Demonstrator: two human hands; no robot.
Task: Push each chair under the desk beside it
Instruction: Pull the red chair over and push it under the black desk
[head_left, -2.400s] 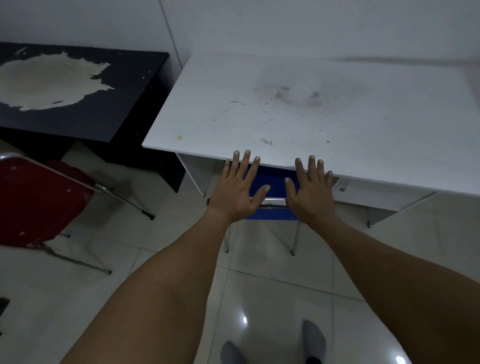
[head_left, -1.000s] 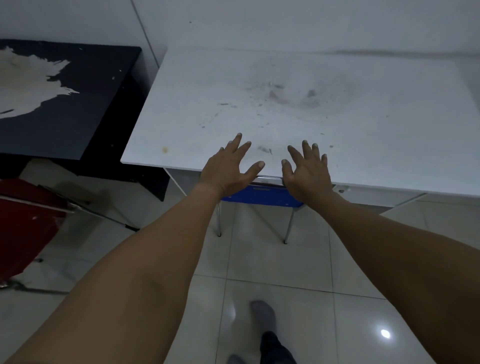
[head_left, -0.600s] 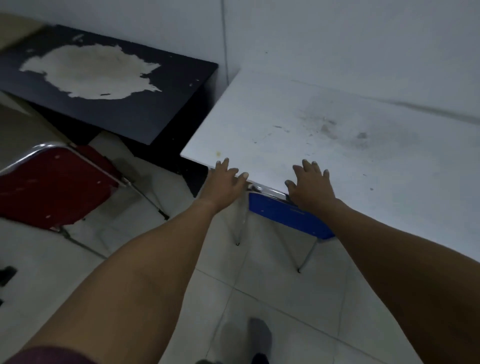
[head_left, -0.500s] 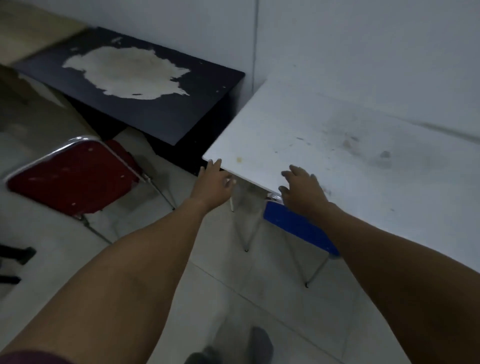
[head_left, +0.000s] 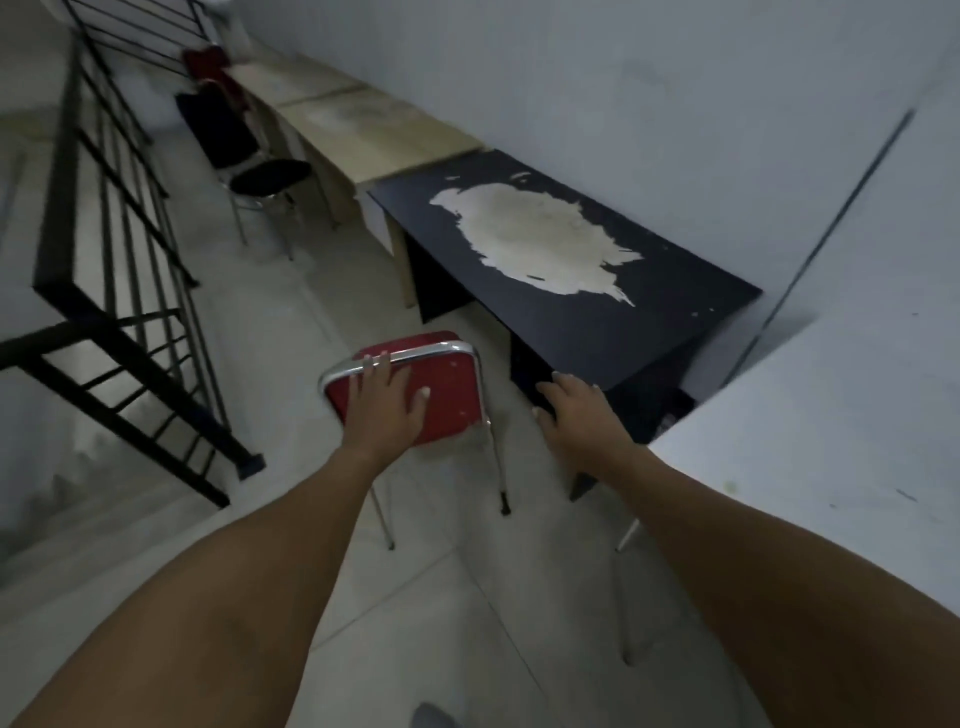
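Center frame: left hand (head_left: 387, 410) lies flat, fingers spread, on red chair (head_left: 447, 395) backrest. Right hand (head_left: 576, 410) open, holding nothing, near black desk (head_left: 571, 312) at center right.

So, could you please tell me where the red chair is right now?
In the head view, the red chair stands centre-left on the floor, just in front of the black desk, with the left hand on its backrest.

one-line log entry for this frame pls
left hand: rests on red chair back | right hand: open, free | chair: not under black desk
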